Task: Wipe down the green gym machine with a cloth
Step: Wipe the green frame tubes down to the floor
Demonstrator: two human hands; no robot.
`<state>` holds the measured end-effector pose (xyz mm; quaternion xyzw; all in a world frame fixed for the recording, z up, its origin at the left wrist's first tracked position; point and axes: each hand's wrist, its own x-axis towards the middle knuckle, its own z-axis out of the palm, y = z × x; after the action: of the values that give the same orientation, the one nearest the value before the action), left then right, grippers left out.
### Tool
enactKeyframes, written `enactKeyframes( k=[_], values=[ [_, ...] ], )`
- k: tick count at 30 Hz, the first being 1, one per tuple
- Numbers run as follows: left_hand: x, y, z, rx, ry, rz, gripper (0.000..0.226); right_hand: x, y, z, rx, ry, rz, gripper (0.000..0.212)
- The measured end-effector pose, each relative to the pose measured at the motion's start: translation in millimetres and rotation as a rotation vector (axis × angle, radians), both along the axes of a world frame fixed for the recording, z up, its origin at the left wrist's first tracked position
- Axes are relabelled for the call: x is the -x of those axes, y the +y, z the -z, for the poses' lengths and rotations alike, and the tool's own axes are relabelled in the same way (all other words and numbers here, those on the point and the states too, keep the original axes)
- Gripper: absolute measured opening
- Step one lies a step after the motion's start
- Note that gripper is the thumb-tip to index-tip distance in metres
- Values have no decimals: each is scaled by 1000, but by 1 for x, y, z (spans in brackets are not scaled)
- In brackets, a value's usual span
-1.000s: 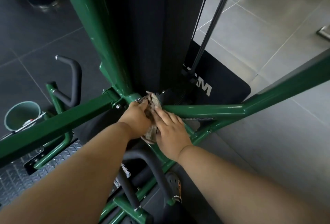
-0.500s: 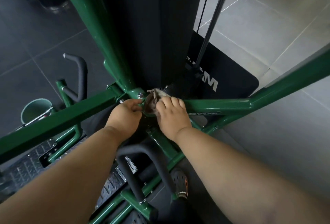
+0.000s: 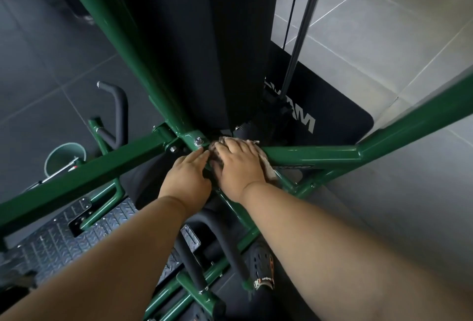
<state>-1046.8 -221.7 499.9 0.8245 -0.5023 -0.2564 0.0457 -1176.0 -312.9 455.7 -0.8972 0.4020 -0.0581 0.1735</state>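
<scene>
Green gym machine [image 3: 307, 153]: glossy painted tube frame, bars meeting at a bolted joint. Cloth [image 3: 266, 164]: crumpled, beige-brown, lying on the horizontal bar just right of that joint.

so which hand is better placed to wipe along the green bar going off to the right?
Right hand, probably: it lies flat on the cloth, pressing it at the start of that green bar. Left hand sits by the joint, off the cloth.

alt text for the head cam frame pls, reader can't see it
Seen from above, a person's right hand presses a crumpled beige cloth onto the joint of a glossy green steel gym machine frame, while the left hand rests beside it near a silver bolt. A pale green bucket stands on the dark tiled floor at left.
</scene>
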Motion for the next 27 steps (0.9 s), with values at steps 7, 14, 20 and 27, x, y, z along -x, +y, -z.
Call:
enactKeyframes(
  k=[7,14,20,27],
  values=[
    [11,-2,-16,-81,-40,-40,68,93,-25,8,95,4,24,50],
    [63,-26,-33,-175,-149,61,76,152,-60,-2,24,52,328,51],
    [70,-32,-25,-225,-140,87,82,77,-20,7,39,18,73,59],
    [59,-28,-28,-220,-176,177,85,190,-76,8,90,111,241,46]
  ],
)
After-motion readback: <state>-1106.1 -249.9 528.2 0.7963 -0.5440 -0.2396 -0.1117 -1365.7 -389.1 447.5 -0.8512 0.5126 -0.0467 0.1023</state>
